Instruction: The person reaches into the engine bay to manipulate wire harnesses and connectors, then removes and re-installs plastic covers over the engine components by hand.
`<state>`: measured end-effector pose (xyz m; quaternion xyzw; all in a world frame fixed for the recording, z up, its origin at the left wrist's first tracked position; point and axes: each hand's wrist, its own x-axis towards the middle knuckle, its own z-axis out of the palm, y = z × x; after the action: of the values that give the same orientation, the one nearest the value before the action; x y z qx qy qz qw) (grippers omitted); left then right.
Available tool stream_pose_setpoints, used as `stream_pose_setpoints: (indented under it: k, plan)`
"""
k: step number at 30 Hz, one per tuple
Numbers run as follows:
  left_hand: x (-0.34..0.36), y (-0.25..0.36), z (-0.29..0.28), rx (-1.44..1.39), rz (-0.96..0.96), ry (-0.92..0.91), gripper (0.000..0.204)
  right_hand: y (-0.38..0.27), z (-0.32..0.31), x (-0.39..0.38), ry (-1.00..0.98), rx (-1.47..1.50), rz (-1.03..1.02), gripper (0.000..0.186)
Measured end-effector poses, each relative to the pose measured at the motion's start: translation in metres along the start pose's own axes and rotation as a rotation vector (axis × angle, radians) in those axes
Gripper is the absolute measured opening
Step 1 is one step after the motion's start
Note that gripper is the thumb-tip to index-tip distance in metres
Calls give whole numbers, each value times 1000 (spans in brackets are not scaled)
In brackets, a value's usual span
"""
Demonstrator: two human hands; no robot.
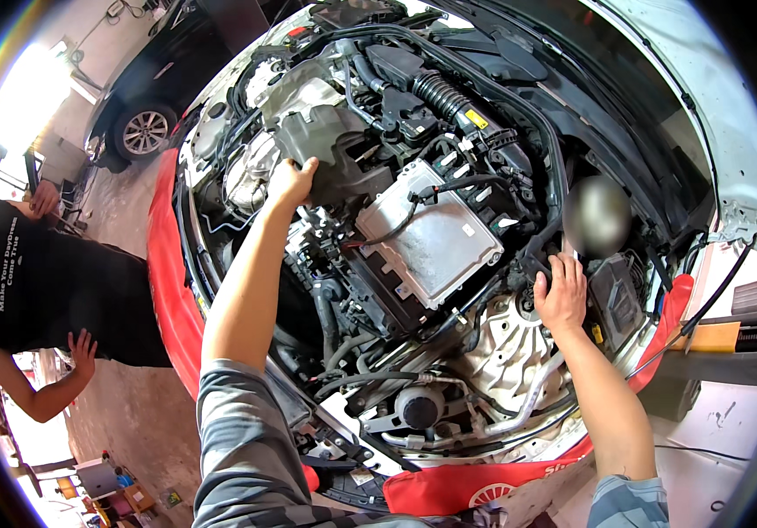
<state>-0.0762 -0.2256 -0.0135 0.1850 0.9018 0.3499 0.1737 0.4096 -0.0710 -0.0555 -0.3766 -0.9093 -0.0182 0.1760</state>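
Observation:
A dark grey moulded plastic cover (pixel 330 145) sits over the far-left part of the engine. My left hand (pixel 290 183) is closed on its near-left edge, thumb upward; the other fingers are mostly hidden. Right of the cover lies a flat silver metal control unit (pixel 431 233) with a black cable (pixel 471 183) across it. My right hand (pixel 560 290) rests with its fingers stretched out and pointing away, beside the white strut tower (pixel 515 348). The fingertips are close to a black part (pixel 532 260) at the bay's right side, and nothing shows in the hand.
Red fender covers (pixel 167 264) drape the car's edges. A ribbed black intake hose (pixel 440 92) runs across the far side. A black-capped round reservoir (pixel 420 409) is nearest me. At left stands another person (pixel 62 282) in black, with a dark car (pixel 167 75) behind.

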Motion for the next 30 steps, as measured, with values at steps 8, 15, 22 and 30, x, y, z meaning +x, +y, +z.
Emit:
stream_pose_setpoints:
  k: [8, 15, 22, 30]
  plan:
    - [-45, -10, 24, 577, 502, 130, 115, 0, 2, -1, 11, -4, -3, 42]
    - [-13, 19, -17, 435, 578, 266, 58, -4, 2, 0, -6, 8, 4, 42]
    - [-41, 15, 25, 987, 554, 168, 64, 2, -2, -2, 4, 2, 7, 41]
    - [11, 3, 48, 1475, 667, 285, 33, -7, 3, -1, 19, -7, -14, 41]
